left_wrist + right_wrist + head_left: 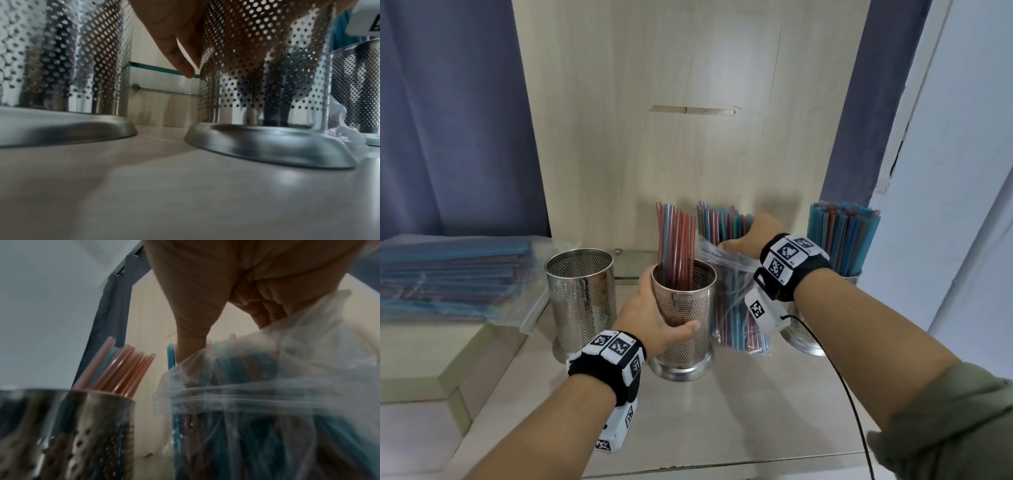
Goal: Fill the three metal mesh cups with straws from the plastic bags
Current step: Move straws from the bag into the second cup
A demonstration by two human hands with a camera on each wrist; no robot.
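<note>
Three perforated metal cups stand in a row on the counter. The left cup is empty. My left hand grips the middle cup, thumb in front and fingers behind; several red and blue straws stand in it. The right cup is packed with straws. Between the middle and right cups an upright clear plastic bag holds straws. My right hand grips a bunch of straws at the bag's mouth.
More bags of straws lie stacked on a raised ledge at the left. A wooden panel rises right behind the cups, with blue curtains on both sides. A black cable runs from my right wrist across the counter.
</note>
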